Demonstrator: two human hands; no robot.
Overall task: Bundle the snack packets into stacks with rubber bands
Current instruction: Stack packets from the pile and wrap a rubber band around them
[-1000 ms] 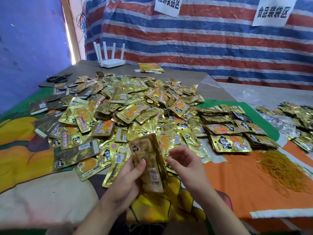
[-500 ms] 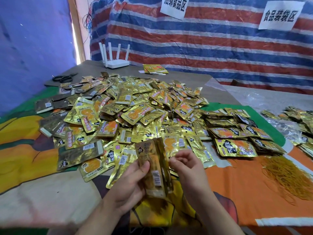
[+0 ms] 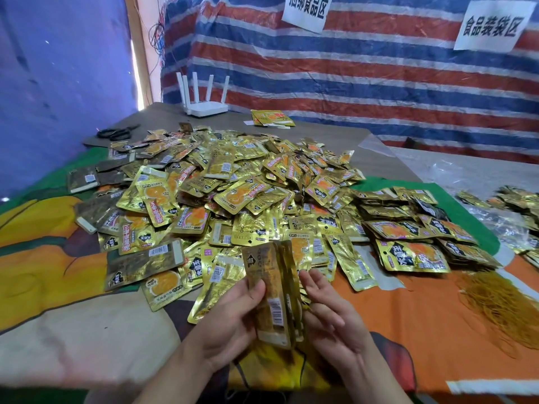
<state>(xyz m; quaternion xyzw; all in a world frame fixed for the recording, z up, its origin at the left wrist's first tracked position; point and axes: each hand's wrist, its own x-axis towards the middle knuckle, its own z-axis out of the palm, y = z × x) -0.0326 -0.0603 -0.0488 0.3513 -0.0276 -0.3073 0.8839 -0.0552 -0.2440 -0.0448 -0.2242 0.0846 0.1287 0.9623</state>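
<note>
A small stack of gold snack packets (image 3: 272, 290) stands upright on edge between my hands, near the table's front. My left hand (image 3: 224, 322) grips it, thumb across the front packet. My right hand (image 3: 329, 316) lies flat against the stack's right side with straight fingers. Behind them spreads a big loose heap of gold packets (image 3: 227, 193). Neat bundles of packets (image 3: 408, 231) sit to the right of the heap. A pile of yellow rubber bands (image 3: 501, 304) lies on the orange cloth at the right.
The table carries a colourful cloth (image 3: 58, 330). A white router (image 3: 205, 107), black scissors (image 3: 116, 132) and a few packets (image 3: 272, 118) sit at the back. More packets on clear plastic (image 3: 513, 211) lie far right. A striped tarp wall (image 3: 379, 83) closes off the back.
My right hand has uncurled from a pinch at the stack's top edge to lie flat along its right side. The stack stays upright in my left hand.
</note>
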